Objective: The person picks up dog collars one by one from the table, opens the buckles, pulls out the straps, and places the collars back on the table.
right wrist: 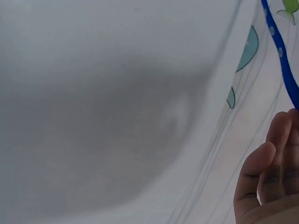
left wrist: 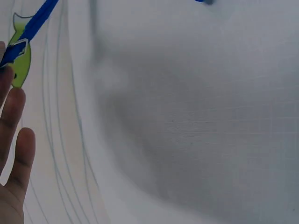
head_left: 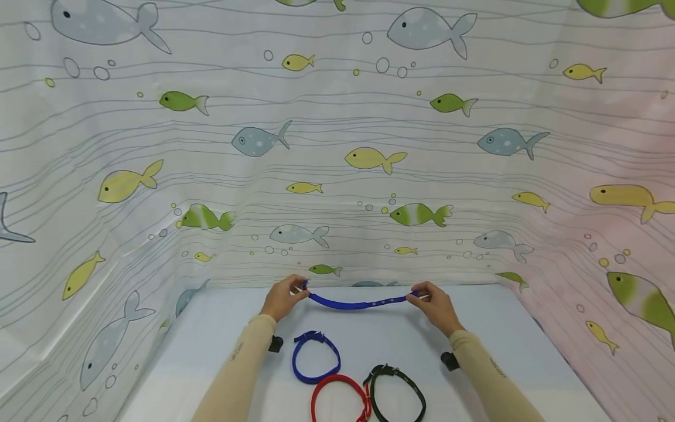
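2 hands (head_left: pixel 285 300) (head_left: pixel 435 307) pinch 1 blue strap (head_left: pixel 345 305) beyond 3 loops (head_left: pixel 315 380) (head_left: pixel 337 378) (head_left: pixel 387 370): blue, red, black.

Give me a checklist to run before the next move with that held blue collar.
1. Left hand grips the buckle end of the held blue collar: ok.
2. Right hand pinches the end with the holes: ok.
3. Held collar unfastened: ok.
4. Held collar pulled straight: not ok, it sags.
5. Looped collars well apart: not ok, red collar and black collar crowd together.
6. Red collar fully buckled: cannot tell, cut off by the frame.
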`<state>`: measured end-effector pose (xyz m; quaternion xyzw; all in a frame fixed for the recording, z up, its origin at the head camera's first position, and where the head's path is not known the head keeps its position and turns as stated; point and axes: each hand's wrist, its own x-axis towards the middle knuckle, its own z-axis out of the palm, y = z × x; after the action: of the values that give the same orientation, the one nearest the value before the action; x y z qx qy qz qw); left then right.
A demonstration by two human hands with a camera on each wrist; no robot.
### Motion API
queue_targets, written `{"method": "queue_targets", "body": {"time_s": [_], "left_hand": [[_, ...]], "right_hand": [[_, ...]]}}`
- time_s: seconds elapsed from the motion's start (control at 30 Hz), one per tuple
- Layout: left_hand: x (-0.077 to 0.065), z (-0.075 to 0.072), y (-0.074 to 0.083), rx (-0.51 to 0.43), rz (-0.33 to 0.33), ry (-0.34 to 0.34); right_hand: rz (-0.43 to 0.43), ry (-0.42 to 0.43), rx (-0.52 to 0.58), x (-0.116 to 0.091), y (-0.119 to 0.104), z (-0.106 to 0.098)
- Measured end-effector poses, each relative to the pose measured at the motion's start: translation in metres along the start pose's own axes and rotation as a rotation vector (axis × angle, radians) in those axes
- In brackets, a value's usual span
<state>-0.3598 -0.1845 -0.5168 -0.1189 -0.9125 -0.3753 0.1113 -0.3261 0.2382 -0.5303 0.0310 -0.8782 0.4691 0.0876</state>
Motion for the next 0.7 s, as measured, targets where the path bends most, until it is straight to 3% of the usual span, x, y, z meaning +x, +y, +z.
{"method": "queue_targets", "body": {"time_s": [0.4,0.7], "left_hand": [[-0.014,0.015,-0.028,0.119,-0.128,-0.045],[-0.012,0.016,-0.033,0.114,-0.116,-0.035]], "right_hand": [[0.131,0.004,-0.068,-0.007,0.021,0.012],[0.168,-0.006,-0.06,-0.005,0.022,0.017]]}}
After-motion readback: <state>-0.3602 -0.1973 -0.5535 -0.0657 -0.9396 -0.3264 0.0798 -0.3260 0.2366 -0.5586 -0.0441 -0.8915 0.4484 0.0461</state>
